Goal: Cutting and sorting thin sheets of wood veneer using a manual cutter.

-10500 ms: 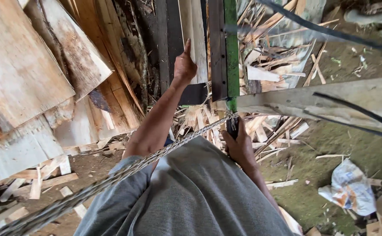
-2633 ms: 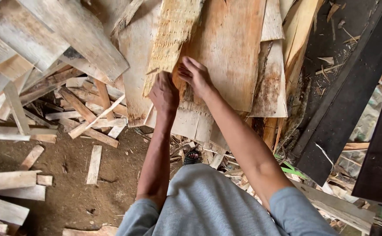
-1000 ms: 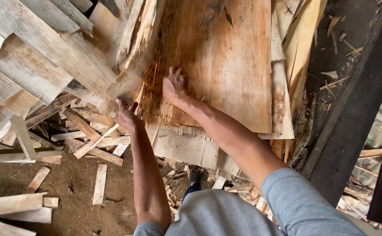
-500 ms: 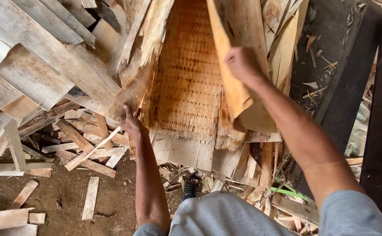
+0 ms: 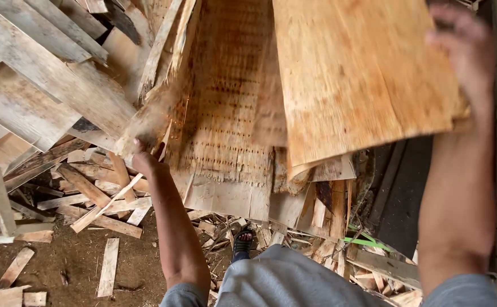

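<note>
Head view. Dirt floor (image 5: 72,256), littered with offcuts too many to count. Two hands. Right hand (image 5: 467,51): closed on the edge of one thin wood sheet (image 5: 356,74), lifted and tilted at upper right. Left hand (image 5: 144,162): gripping one splintered strip (image 5: 149,116) beside one ribbed sheet (image 5: 226,102). One sandalled foot (image 5: 241,243).

Person wears a grey short-sleeved shirt (image 5: 294,281), bare forearms, left hand (image 5: 145,162) and right hand (image 5: 467,48) ungloved, one dark open sandal (image 5: 241,243).
</note>
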